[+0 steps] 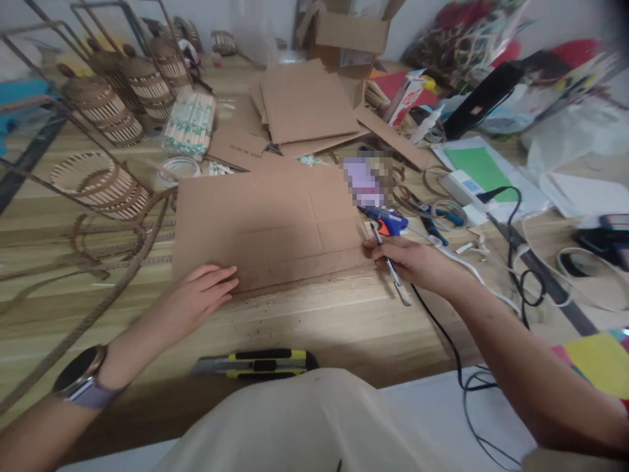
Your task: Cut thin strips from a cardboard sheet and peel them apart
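Observation:
A large flat sheet of brown cardboard [265, 219] lies on the wooden table [319, 321]. My left hand [199, 295] rests flat on the sheet's near left edge, fingers stretched out and holding nothing. My right hand [410, 262] is closed round a thin silver pen-like tool [390, 265], its tip at the cardboard's near right corner. A watch sits on my left wrist.
A yellow and black utility knife [258, 362] lies at the table's near edge. A blue glue gun [388, 219], black cables [457, 354], scissors and a power strip lie to the right. Woven baskets [101, 108], wire frames, stacked cardboard [304, 101] and an open box stand behind.

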Available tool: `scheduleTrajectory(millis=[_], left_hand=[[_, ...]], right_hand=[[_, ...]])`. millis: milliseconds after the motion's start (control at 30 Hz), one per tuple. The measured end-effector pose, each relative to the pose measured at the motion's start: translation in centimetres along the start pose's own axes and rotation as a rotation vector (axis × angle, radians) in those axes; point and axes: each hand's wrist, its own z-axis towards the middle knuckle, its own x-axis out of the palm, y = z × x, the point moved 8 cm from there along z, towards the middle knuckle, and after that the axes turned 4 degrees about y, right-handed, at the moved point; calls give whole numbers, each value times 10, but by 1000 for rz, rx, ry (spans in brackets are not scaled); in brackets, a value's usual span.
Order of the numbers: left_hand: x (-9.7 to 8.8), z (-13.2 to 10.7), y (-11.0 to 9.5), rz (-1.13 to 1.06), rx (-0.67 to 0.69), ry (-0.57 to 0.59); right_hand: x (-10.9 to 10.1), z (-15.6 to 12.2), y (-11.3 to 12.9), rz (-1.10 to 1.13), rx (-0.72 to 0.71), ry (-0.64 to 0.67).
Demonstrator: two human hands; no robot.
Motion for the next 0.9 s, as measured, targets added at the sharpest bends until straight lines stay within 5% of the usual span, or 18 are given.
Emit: scheduleTrajectory(millis=[333,900], left_hand=[[6,2,0,-23,-26,32],[7,5,2,-49,3,9]], right_hand=[[1,-2,4,-203,-42,65],[-1,-1,-2,-99,27,66]])
